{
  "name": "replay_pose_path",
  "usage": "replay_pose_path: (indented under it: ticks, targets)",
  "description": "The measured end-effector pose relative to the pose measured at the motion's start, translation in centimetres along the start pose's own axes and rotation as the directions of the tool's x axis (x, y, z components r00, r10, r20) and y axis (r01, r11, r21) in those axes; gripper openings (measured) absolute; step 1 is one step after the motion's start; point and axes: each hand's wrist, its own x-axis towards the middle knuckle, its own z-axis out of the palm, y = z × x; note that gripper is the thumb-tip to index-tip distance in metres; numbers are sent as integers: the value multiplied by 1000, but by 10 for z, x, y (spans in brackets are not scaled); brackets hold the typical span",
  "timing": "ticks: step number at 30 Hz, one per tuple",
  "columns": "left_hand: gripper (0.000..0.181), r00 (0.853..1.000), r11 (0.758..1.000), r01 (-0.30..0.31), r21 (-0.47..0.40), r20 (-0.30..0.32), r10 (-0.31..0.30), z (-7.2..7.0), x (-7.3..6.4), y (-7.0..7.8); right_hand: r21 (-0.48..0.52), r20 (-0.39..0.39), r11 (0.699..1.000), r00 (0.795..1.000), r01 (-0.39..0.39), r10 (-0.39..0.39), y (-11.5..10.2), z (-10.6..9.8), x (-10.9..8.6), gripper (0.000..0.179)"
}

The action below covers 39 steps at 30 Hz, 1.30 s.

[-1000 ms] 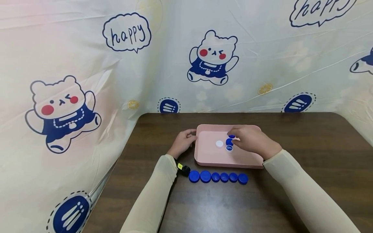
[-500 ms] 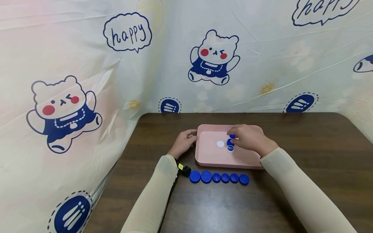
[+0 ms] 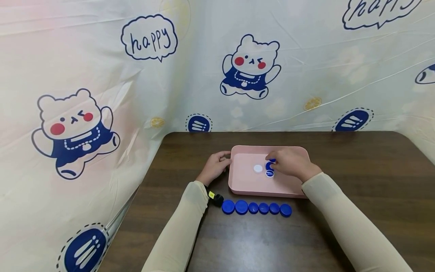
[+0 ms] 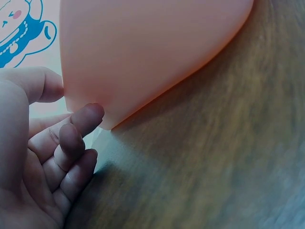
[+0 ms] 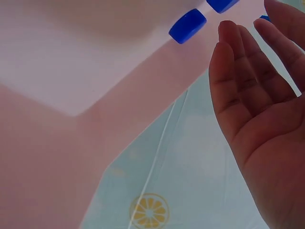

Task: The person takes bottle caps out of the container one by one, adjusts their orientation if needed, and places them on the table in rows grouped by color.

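In the head view a pink tray [image 3: 249, 190] lies on the table, my left hand [image 3: 212, 167] at its left side. In the left wrist view the fingers [image 4: 93, 114] of that hand touch the tray's outer wall, loosely bent. My right hand [image 3: 291, 163] is over the tray, its thumb and forefinger pinching a blue bottle cap [image 3: 272, 160], mostly hidden by the fingers. In front of it lie another blue cap [image 3: 269, 166] and a cap with a white and blue printed top [image 3: 269, 173]. A white round cap [image 3: 258, 169] lies to their left.
Several blue caps [image 3: 241, 207] stand in a row on the brown table [image 3: 234, 241], in front of the tray. A black device with a yellow label [image 3: 216, 199] is on the left wrist, close to the row. A printed curtain [image 3: 204, 83] hangs behind.
The view shifts slightly. My right hand stays over the caps, its fingers lowering a little around the far blue cap. My left hand stays at the tray's side.
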Motion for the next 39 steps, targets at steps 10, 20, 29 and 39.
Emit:
replay_pose_path:
  ticks: [10, 20, 29, 39]
  targets:
    - [39, 1000, 1000, 1, 0, 2, -1, -2, -1, 4, 22, 24, 1000, 1000, -11, 11, 1, 4, 1, 31]
    - [40, 999, 999, 43, 15, 7, -43, -2, -2, 5, 48, 66, 998, 997, -33, 30, 4, 6, 2, 28]
    - [39, 999, 999, 39, 4, 0, -39, -1, -4, 3, 28, 72, 999, 997, -30, 28, 7, 12, 4, 23]
    - [39, 1000, 1000, 14, 2, -1, -14, -1, -4, 2, 48, 88, 998, 996, -39, 35, 11, 16, 6, 26]
